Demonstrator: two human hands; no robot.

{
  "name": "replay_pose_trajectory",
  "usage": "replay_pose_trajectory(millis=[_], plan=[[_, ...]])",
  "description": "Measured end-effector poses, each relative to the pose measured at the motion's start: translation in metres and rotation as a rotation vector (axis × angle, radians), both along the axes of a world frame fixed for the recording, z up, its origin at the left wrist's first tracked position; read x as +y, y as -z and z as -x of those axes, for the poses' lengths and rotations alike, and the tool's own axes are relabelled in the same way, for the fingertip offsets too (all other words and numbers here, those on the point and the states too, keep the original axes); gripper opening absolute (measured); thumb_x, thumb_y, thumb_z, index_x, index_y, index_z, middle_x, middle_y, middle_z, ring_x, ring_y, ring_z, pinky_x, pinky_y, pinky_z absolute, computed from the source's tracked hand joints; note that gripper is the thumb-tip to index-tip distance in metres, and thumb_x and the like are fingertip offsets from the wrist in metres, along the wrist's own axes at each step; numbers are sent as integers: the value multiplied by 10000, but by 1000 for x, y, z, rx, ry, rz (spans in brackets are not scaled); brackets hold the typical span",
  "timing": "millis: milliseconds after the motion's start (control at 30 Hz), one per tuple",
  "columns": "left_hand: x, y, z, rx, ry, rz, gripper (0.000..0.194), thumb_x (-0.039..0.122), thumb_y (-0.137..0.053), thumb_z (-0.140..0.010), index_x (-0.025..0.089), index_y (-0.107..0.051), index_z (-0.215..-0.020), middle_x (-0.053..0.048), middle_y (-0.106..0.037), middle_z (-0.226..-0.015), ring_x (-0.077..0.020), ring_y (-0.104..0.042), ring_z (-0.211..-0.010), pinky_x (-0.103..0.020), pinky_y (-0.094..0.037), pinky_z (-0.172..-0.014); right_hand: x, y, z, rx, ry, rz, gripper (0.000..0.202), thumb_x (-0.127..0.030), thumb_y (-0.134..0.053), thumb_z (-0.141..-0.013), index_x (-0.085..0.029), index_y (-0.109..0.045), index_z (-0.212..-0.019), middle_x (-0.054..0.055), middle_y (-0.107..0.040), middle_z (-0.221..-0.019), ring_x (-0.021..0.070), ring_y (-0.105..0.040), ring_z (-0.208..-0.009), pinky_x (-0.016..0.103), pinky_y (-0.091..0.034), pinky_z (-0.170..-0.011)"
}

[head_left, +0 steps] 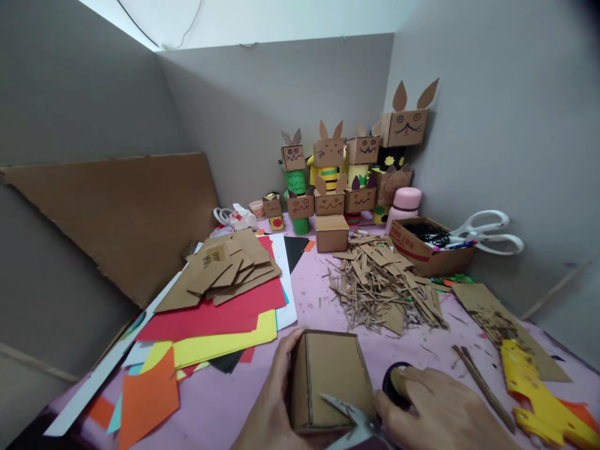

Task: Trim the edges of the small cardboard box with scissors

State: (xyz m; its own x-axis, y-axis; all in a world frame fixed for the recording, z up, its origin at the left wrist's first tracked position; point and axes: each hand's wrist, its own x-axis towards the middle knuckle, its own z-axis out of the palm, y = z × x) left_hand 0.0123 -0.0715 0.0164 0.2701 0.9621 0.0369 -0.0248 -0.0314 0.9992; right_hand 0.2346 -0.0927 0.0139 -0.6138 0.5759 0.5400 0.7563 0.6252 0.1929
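My left hand [276, 394] is closed around the left side of a small cardboard box [332, 369], whose top face and dark-lined edges show. My right hand [435, 406] grips a pair of scissors [368, 430] with black handles, a finger and thumb at the loops. The blades are spread; one tip lies across the box's near part, and the other is partly cut off by the frame's bottom edge. Whether the blades touch the cardboard I cannot tell. A brown stick [485, 384] and a yellow glue gun [529, 400] lie to the right.
Cardboard scraps [384, 281] lie beyond my right hand. At left are cardboard pieces [225, 269] on coloured paper [225, 337]. Several animal figures [328, 169] and a plain box [332, 234] stand behind. A carton [422, 250] holds white-handled scissors [492, 231]. Partitions [276, 94] enclose the table.
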Motion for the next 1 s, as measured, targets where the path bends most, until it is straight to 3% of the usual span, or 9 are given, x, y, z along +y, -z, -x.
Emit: replay_pose_trajectory(millis=[100, 267, 467, 633, 833, 1000], plan=[[-1, -1, 0, 21, -4, -14, 956, 359, -855, -498, 266, -297, -1268, -133, -543, -1257, -300, -598, -1096, -444, -482, -945, -2, 0, -3, -35, 43, -28, 202, -96, -439, -823, -247, -571, -799, -29, -626, -587, 151, -595, -466, 276, -384, -475], [-1, 0, -2, 59, -28, -38, 963, 357, -850, -503, 265, -292, -1283, -141, -495, -1310, -315, -572, -1141, -439, -474, -959, -3, -11, -8, 27, -44, 7, 251, -121, -375, -867, -244, -594, -870, 4, -660, -648, 144, -616, -529, 264, -404, -515], [-2, -1, -5, 14, -35, -6, 935, 363, -845, -512, 282, -292, -1262, -133, -511, -1287, -300, -606, -1085, -420, -513, -901, 4, 12, 7, 274, 115, -192, 256, -114, -410, -843, -257, -546, -680, -20, -574, -512, 158, -507, -445, 298, -331, -478], [-3, 8, -2, 5, -6, 14, 979, 241, -849, -480, 297, -294, -1285, -131, -471, -1341, -310, -588, -1121, -432, -494, -933, 4, 18, 1, 183, 100, -88, 207, -168, -431, -848, -237, -524, -676, -33, -560, -485, 132, -547, -434, 250, -375, -451], [-3, 10, 0, 40, -39, -1, 1010, 316, -866, -455, 268, -305, -1294, -151, -458, -1360, -335, -538, -1187, -458, -442, -1002, 0, 22, -11, 70, 90, 35, 186, -170, -436, -855, -239, -563, -739, -21, -625, -550, 150, -620, -498, 257, -433, -479], [-2, 8, 0, 26, -6, 26, 1010, 320, -861, -461, 268, -305, -1302, -142, -489, -1332, -313, -566, -1153, -428, -462, -984, -2, 16, -9, 45, 41, -30, 179, -129, -438, -837, -253, -540, -758, -46, -631, -554, 135, -600, -467, 265, -381, -463]])
